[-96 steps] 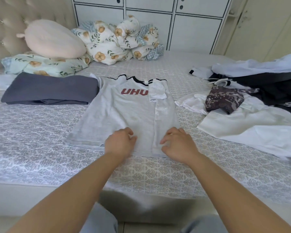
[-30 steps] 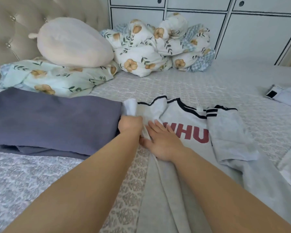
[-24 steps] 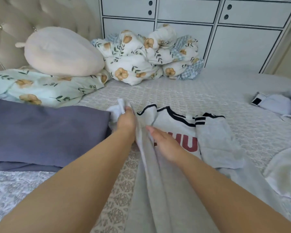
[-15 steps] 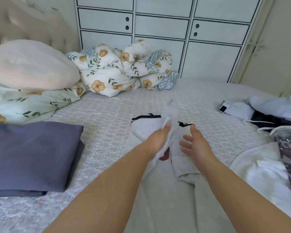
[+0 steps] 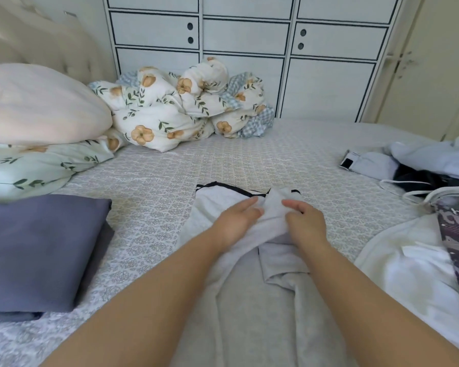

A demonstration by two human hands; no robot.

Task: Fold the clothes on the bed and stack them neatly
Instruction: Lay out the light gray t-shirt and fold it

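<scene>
**Both hands on the grey shirt's folded sleeves**

My left hand [image 5: 237,219] lies flat, fingers straight, pressing the folded-in left side of the pale grey T-shirt with black collar trim [image 5: 249,300]. My right hand [image 5: 304,221] rests beside it with fingers bent down onto the folded right sleeve; I cannot tell whether it pinches the cloth. The shirt lies lengthwise at the middle of the patterned grey bedspread [image 5: 157,215], collar away from me. A folded dark blue-grey sheet [image 5: 37,247] sits well to its left. Unfolded white and dark clothes [image 5: 419,260] lie heaped at the right.
</scene>
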